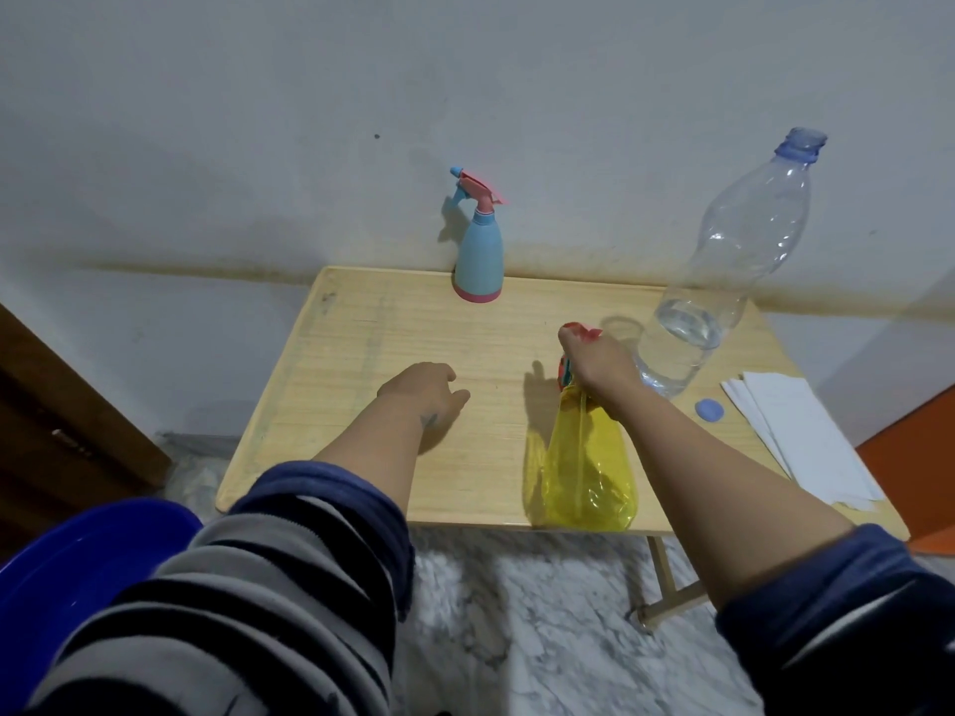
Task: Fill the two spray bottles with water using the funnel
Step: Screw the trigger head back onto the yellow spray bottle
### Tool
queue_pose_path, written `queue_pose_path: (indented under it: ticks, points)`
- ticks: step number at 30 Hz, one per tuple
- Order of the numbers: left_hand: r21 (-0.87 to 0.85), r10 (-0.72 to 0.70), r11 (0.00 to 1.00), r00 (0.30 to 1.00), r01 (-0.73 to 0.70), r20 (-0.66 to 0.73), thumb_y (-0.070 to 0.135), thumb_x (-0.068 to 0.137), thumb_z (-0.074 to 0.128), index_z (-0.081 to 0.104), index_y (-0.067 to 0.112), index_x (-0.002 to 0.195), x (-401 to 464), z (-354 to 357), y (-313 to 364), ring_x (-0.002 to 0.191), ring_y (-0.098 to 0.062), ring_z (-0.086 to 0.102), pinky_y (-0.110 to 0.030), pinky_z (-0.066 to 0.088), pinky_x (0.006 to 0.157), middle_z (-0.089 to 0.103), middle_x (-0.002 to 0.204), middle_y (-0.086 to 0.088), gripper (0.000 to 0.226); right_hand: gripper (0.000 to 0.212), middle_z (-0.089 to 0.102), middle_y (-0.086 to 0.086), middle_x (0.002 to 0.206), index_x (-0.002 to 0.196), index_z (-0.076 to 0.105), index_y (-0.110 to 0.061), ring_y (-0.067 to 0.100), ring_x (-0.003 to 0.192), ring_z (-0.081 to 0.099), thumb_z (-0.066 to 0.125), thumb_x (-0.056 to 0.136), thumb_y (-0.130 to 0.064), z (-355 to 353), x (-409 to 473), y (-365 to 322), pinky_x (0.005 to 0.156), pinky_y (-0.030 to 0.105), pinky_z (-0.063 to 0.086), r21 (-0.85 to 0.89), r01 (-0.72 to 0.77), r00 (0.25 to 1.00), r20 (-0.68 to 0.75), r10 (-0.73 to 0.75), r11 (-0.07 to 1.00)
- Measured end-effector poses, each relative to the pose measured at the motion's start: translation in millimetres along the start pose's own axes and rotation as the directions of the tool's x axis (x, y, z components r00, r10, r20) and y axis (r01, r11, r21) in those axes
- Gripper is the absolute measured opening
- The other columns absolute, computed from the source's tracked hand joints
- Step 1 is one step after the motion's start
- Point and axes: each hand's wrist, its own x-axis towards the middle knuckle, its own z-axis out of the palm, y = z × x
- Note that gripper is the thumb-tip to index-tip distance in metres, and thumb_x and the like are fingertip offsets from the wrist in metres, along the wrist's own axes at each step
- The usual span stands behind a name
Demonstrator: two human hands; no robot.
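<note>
A light wooden folding table (362, 354) stands against the wall, its near edge just below the yellow spray bottle (584, 467), whose red head the right hand (599, 361) grips. Just right of that grip stands an uncapped clear water bottle (723, 261), no label readable, water low inside. Beyond and left of the grip, the blue spray bottle (479, 250) stands at the far edge. The left hand (424, 390) hovers loosely curled, holding nothing, over bare tabletop. Right of the grip lie paper sheets (806, 436) and a blue cap (709, 409).

Both sleeves (289, 586) are pushed up: navy cuffs, grey and black stripes. A small dark mark (429, 420) sits at the left wrist.
</note>
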Motion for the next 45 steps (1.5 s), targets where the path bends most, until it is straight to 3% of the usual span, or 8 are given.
queue_pose_path:
  ticks: [6, 12, 17, 20, 23, 32, 40, 45]
  points:
    - [-0.337, 0.12, 0.936, 0.992, -0.098, 0.045, 0.072, 0.086, 0.042, 0.046, 0.022, 0.141, -7, -4, 16, 0.135, -0.021, 0.042, -0.038, 0.032, 0.111, 0.045, 0.147, 0.002, 0.075, 0.046, 0.054, 0.007, 0.097, 0.118, 0.057, -0.014, 0.026, 0.092, 0.05, 0.034, 0.097, -0.047, -2, -2, -21, 0.079, 0.036, 0.039, 0.098, 0.163, 0.987, -0.011, -0.163, 0.982]
    - [-0.555, 0.266, 0.806, 0.964, -0.206, 0.027, 0.065, 0.06, 0.076, 0.046, 0.032, 0.139, -15, -5, 49, 0.125, -0.017, 0.052, -0.039, 0.04, 0.108, 0.057, 0.134, 0.007, 0.091, 0.053, 0.056, 0.004, 0.102, 0.131, 0.049, -0.012, 0.021, 0.091, 0.057, 0.035, 0.098, -0.051, -7, -9, -58, 0.071, 0.026, 0.044, 0.308, 0.272, 0.961, -0.047, -0.271, 0.912]
    - [-0.505, 0.159, 0.834, 0.974, -0.221, -0.163, 0.049, 0.062, 0.085, 0.054, 0.021, 0.125, -11, -4, 57, 0.111, -0.019, 0.058, -0.038, 0.05, 0.094, 0.061, 0.12, 0.003, 0.075, 0.051, 0.053, -0.002, 0.103, 0.129, 0.049, -0.019, 0.019, 0.094, 0.053, 0.053, 0.09, -0.053, -13, -15, -67, 0.076, 0.03, 0.043, 0.323, 0.187, 0.978, 0.024, -0.206, 0.928]
    - [-0.449, 0.093, 0.874, 0.971, -0.186, -0.221, 0.054, 0.062, 0.083, 0.05, 0.024, 0.131, -9, -5, 61, 0.113, -0.02, 0.057, -0.037, 0.05, 0.091, 0.059, 0.124, 0.003, 0.082, 0.039, 0.054, 0.003, 0.095, 0.102, 0.052, -0.016, 0.02, 0.089, 0.052, 0.074, 0.079, -0.04, -16, -13, -62, 0.078, 0.039, 0.049, 0.196, 0.031, 0.985, 0.162, -0.064, 0.98]
    - [-0.43, 0.078, 0.887, 0.972, -0.17, -0.222, 0.055, 0.065, 0.081, 0.047, 0.025, 0.133, 0, -3, 68, 0.115, -0.022, 0.056, -0.036, 0.05, 0.089, 0.058, 0.126, 0.001, 0.082, 0.042, 0.056, 0.009, 0.083, 0.089, 0.057, -0.008, 0.023, 0.079, 0.055, 0.082, 0.071, -0.036, -16, -3, -59, 0.081, 0.042, 0.056, 0.137, -0.024, 0.992, 0.129, 0.007, 0.99]
    - [-0.541, 0.14, 0.807, 0.966, -0.238, -0.215, 0.024, 0.07, 0.085, 0.041, 0.016, 0.142, 69, -7, 87, 0.124, -0.025, 0.052, -0.039, 0.045, 0.101, 0.054, 0.135, -0.004, 0.084, 0.056, 0.056, 0.002, 0.097, 0.126, 0.058, -0.012, 0.022, 0.084, 0.053, 0.08, 0.075, -0.022, -35, 69, -68, 0.07, 0.032, 0.045, 0.158, 0.116, 0.993, 0.005, -0.118, 0.981]
    - [-0.508, 0.109, 0.823, 0.948, -0.255, -0.299, 0.014, 0.084, 0.071, 0.048, 0.014, 0.135, 164, -17, 116, 0.121, -0.026, 0.053, -0.027, 0.04, 0.09, 0.057, 0.13, -0.007, 0.056, 0.051, 0.06, 0.009, 0.125, 0.129, 0.053, -0.012, 0.027, 0.116, 0.054, 0.073, 0.082, -0.013, -21, 162, -64, 0.094, 0.036, 0.044, 0.242, 0.123, 0.991, -0.07, -0.11, 0.962]
    - [-0.49, 0.078, 0.839, 0.943, -0.237, -0.323, 0.019, 0.085, 0.069, 0.047, 0.015, 0.135, 202, -8, 125, 0.117, -0.026, 0.055, -0.031, 0.044, 0.09, 0.057, 0.128, -0.006, 0.054, 0.05, 0.057, 0.009, 0.123, 0.129, 0.053, -0.013, 0.023, 0.107, 0.055, 0.07, 0.082, -0.01, -12, 194, -58, 0.091, 0.034, 0.047, 0.29, 0.148, 0.987, -0.109, -0.121, 0.946]
